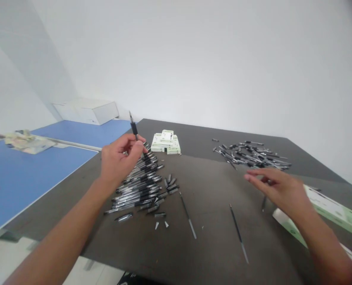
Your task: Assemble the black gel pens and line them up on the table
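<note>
My left hand [122,154] pinches a pen [134,128] with a black grip, its bare tip pointing up. Below that hand lies a dense heap of clear-barrelled pens [137,190] with black grips. Several loose dark caps [170,185] lie at the heap's right side. My right hand [278,188] hovers at the right, thumb and forefinger brought together; what they hold, if anything, is too small to make out. Under its curled fingers shows a short dark stick-like piece [264,204]; whether held or lying there, I cannot tell. Two ink refills [238,231] [188,215] lie apart between the hands.
A second pile of black pen parts [251,154] lies at the back right. Small white-green boxes [166,141] are stacked at the back. Longer boxes [336,208] lie by my right forearm. Two white tips [166,224] sit near the front. A blue table [75,168] adjoins at left.
</note>
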Available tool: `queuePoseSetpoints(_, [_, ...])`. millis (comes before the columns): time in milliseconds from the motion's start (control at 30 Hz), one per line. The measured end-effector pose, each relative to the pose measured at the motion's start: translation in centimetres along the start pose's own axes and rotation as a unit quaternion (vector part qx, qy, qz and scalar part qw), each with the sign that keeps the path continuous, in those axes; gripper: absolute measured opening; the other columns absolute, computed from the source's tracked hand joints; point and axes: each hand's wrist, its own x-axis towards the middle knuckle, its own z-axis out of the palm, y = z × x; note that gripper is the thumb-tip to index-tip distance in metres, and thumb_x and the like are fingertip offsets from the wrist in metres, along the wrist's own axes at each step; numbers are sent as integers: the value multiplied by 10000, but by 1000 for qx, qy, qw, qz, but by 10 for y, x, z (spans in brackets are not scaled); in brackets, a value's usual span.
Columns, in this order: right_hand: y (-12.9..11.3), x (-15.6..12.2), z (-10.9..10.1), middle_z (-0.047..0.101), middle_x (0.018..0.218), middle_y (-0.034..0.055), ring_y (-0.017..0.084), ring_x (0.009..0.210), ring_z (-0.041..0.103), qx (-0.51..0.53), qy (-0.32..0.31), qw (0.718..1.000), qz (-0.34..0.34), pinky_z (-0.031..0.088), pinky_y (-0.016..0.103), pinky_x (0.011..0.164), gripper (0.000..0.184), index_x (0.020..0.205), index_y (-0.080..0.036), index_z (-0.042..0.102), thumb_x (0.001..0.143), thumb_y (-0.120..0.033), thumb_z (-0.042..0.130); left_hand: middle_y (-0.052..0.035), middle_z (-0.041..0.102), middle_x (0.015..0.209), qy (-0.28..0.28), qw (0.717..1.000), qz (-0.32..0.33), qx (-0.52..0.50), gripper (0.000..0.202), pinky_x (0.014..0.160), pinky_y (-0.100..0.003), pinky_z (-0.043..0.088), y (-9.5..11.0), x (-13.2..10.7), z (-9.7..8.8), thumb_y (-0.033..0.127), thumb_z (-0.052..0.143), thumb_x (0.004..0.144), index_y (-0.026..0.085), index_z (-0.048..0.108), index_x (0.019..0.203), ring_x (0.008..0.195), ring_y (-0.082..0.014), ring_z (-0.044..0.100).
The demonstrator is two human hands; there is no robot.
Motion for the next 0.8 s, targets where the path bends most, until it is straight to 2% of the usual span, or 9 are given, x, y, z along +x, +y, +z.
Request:
queuePoseSetpoints(67, [-40, 1, 12, 835, 1061, 69, 222, 788, 740, 49, -116, 991, -46, 528, 306, 596, 241, 1046, -286, 872, 969, -483, 757, 5, 780, 751, 9, 1000, -5, -5, 188, 626, -231, 522, -13, 0, 4, 310, 604, 973, 188, 741, 1013, 587, -122, 631])
queuePoseSetpoints(133, [-81, -2, 25, 833, 1052, 52, 209, 838, 758, 93, -239, 961, -106, 561, 294, 653, 202, 1073, -294, 868, 993, -434, 747, 2, 776, 755, 12, 1000, -12, -10, 196, 625, -230, 522, -24, -4, 8, 306, 599, 977, 181, 740, 1029, 593, -121, 634])
queuePoseSetpoints(233, [-133, -10, 45, 831, 1017, 44, 211, 877, 774, 114, -331, 920, -177, 579, 313, 752, 206, 1147, -291, 855, 1002, -397, 753, 5, 764, 738, 13, 1000, -22, -13, 203, 602, -226, 501, -34, -12, 10, 305, 592, 989, 180, 742, 1048, 587, -121, 624])
queuePoseSetpoints(333, [-163, -17, 65, 828, 989, 34, 219, 880, 769, 85, -371, 900, -212, 560, 334, 781, 189, 1142, -276, 849, 1004, -370, 758, 17, 752, 713, 12, 1000, -18, -11, 192, 566, -224, 457, -36, -18, 10, 309, 608, 975, 189, 752, 1017, 563, -118, 596])
queuePoseSetpoints(500, [-179, -24, 90, 819, 949, 8, 246, 865, 757, 0, -402, 889, -218, 529, 369, 741, 159, 1090, -265, 847, 969, -358, 799, 17, 733, 694, 8, 1000, 25, -11, 183, 572, -240, 428, -30, -19, 11, 299, 621, 965, 176, 757, 968, 553, -116, 601])
queuePoseSetpoints(667, [-188, -26, 95, 817, 889, -4, 254, 841, 758, -43, -397, 892, -211, 505, 364, 685, 101, 993, -255, 850, 927, -331, 847, 16, 731, 699, 4, 999, 29, -17, 184, 580, -246, 428, -24, -21, 8, 293, 617, 981, 175, 757, 971, 565, -120, 619])
queuePoseSetpoints(733, [-193, -25, 94, 814, 862, -1, 252, 812, 756, -57, -397, 889, -221, 497, 363, 662, 37, 932, -241, 844, 925, -278, 845, 20, 729, 694, -4, 999, 30, -14, 182, 566, -247, 416, -21, -23, 8, 288, 615, 980, 175, 757, 970, 551, -116, 609])
queuePoseSetpoints(800, [-199, -26, 94, 809, 836, 8, 250, 786, 751, -71, -397, 885, -232, 491, 362, 648, 69, 872, -222, 829, 938, -208, 817, 29, 724, 681, -20, 999, 34, -11, 176, 552, -242, 407, -18, -25, 9, 284, 618, 978, 177, 757, 975, 529, -109, 589])
